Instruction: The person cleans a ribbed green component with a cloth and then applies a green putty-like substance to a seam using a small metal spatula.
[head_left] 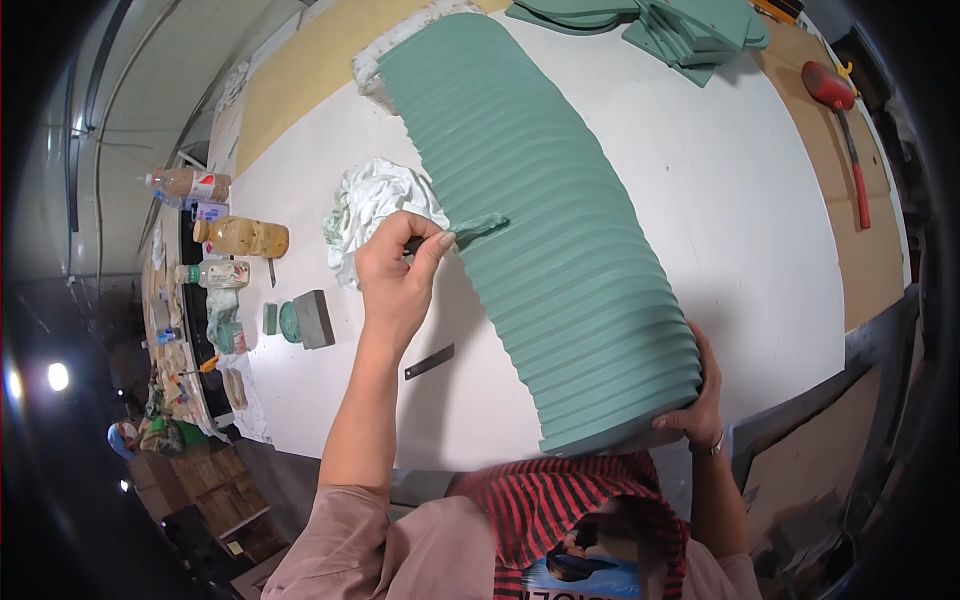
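Note:
A long green ribbed piece (pixel 545 220) with a curved top runs from the far side of the white table to its near edge. Pinched in my left hand (pixel 398 265) is a thin tool smeared with green (pixel 482 228); its tip lies over the ribs near the left edge, and I cannot tell whether it is a brush or a spatula. My right hand (pixel 697 395) is wrapped round the near right end of the ribbed piece, its fingers partly hidden behind it. Just beyond my left hand sits a crumpled white cloth (pixel 375 195) with green stains.
A flat dark blade (pixel 430 361) lies near my left forearm. Left of it are a grey block (pixel 314 320) and bottles, one with yellowish liquid (pixel 245 237). Green cut pieces (pixel 690 35) are stacked far right. A red mallet (pixel 850 140) lies on brown board (pixel 850 260).

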